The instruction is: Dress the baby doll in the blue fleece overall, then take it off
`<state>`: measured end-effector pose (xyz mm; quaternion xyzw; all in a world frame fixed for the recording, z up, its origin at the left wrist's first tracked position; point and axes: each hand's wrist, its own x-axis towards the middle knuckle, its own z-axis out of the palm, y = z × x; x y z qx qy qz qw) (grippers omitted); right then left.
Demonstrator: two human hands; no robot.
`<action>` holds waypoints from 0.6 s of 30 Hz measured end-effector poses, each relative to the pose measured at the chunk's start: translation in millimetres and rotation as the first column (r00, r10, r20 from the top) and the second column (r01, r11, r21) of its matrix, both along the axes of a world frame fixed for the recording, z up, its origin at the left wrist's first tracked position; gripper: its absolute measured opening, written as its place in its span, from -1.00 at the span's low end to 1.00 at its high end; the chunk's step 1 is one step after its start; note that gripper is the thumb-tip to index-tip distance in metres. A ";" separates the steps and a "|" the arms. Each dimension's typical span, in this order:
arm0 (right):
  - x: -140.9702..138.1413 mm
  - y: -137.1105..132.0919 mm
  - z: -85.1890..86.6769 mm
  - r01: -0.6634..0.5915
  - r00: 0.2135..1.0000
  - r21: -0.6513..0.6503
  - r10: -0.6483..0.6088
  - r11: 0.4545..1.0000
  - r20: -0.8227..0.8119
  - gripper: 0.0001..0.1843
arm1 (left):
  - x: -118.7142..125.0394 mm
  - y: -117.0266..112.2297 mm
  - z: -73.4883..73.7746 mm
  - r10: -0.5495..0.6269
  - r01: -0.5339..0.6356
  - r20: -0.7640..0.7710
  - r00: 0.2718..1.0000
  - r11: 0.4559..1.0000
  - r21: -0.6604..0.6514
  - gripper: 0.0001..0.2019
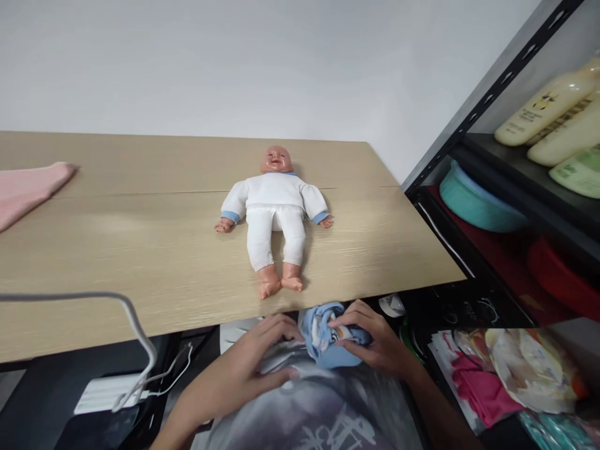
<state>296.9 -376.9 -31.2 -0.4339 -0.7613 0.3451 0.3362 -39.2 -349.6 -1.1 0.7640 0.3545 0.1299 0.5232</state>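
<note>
A bunched light-blue and white piece of printed fabric [323,340], perhaps a small garment, sits just below the table's front edge, over my lap. My right hand [370,331] grips it from the right, with the thumb and fingers pressed into the folds. At its left side is my left hand [267,350], with fingers stretched toward the fabric and the thumb apart; the fingertips reach its edge. Beyond both hands, a baby doll [275,206] lies on its back on the table, wearing a white top with blue cuffs and white trousers. Its feet are bare and point toward me.
The wooden table [154,262] ends against a wall. A pink cloth [32,187] lies at its left. A grey cable [135,312] loops over the front edge near a white power bank [110,394]. On the right, a shelf holds bottles [544,109] and a teal basin [478,200], above packaged items.
</note>
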 end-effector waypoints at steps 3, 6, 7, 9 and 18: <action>-17.6 28.7 52.3 -0.141 0.990 0.227 0.140 0.964 0.018 -0.66 | 11.0 15.8 45.7 0.059 -0.086 0.112 0.992 0.964 0.250 -0.35; -27.7 62.8 90.7 -0.185 0.982 0.356 0.184 0.916 0.037 -0.63 | 16.7 47.8 71.8 0.098 -0.140 0.148 0.984 0.941 0.307 -0.31; -29.6 74.5 101.5 -0.183 0.983 0.391 0.181 0.902 0.043 -0.62 | 16.4 60.9 78.8 0.103 -0.141 0.137 0.985 0.941 0.309 -0.40; -31.9 97.3 120.5 -0.176 0.984 0.444 0.162 0.879 0.071 -0.59 | 13.3 88.0 92.9 0.089 -0.125 0.117 0.989 0.928 0.352 -0.61; -32.8 184.4 171.7 -0.320 0.923 0.180 0.263 0.930 0.280 -0.32 | -0.9 186.9 135.7 -0.195 -0.133 0.441 0.876 0.782 0.609 -0.82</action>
